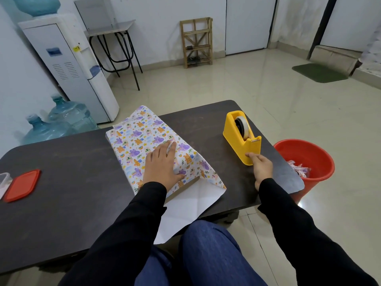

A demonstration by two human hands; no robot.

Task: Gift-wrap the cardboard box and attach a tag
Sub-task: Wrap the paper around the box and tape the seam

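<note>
Wrapping paper (140, 137) with a cartoon animal print covers the box, which lies near the middle of the dark counter (72, 182), tilted across it. At the near end the paper is unfolded: a white flap (185, 207) spreads over the counter's edge toward the person's lap, and a strip of brown cardboard (186, 185) shows under the raised paper. The left hand (162, 164) lies flat on top of the package, fingers (162, 150) straight and pressing the paper down. The right hand (260, 167) reaches to the yellow tape dispenser (239, 139) standing to the right of the box; its bent fingers (254, 156) touch the dispenser's near end, but whether they pinch it cannot be told. A red bucket (309, 155) stands on the floor beside the counter's right end. A red lid (22, 185) lies at the far left.
</note>
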